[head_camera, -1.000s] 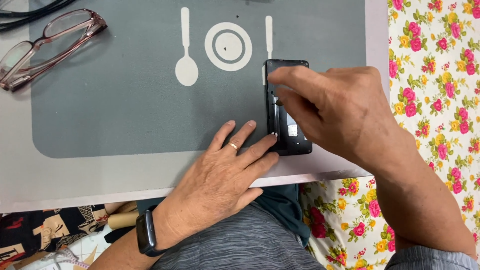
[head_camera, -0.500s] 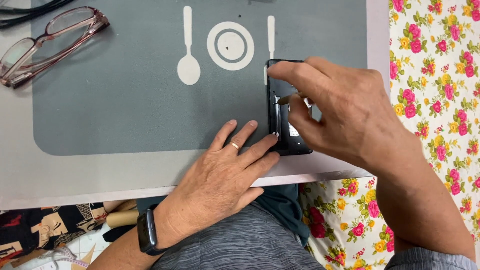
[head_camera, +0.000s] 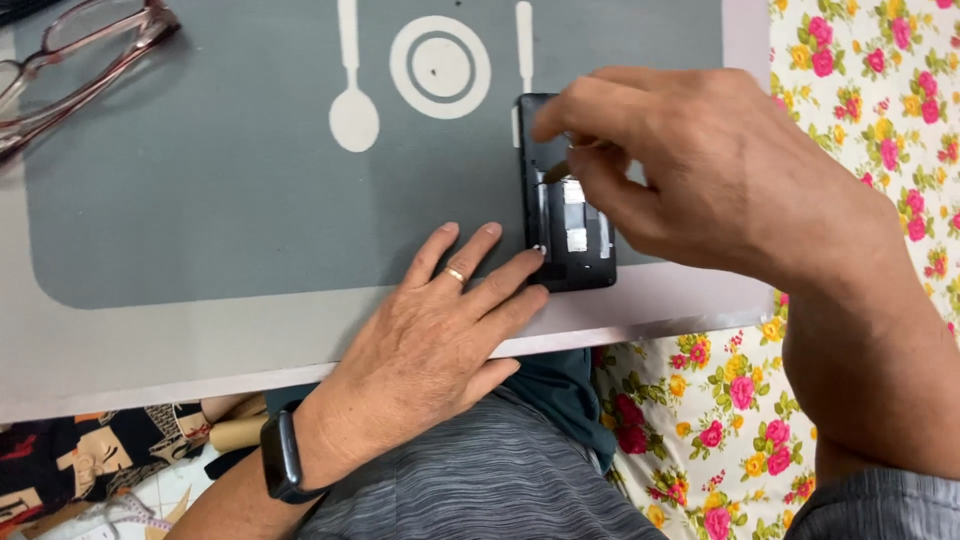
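Left hand (head_camera: 440, 340), ring and wristband on, lies flat with fingers spread, fingertips pressing the left edge of an opened black phone (head_camera: 566, 215). Phone sits near the lower right of a grey placemat (head_camera: 200, 200). Right hand (head_camera: 720, 170) above it, fingers pinched narrow over the phone's upper interior; whatever is pinched is unclear. Eyeglasses (head_camera: 80, 50) at far left.

Two small white rectangular labels (head_camera: 574, 215) sit one above the other inside the opened black phone (head_camera: 565, 250), near the grey mat's (head_camera: 200, 200) lower right corner.
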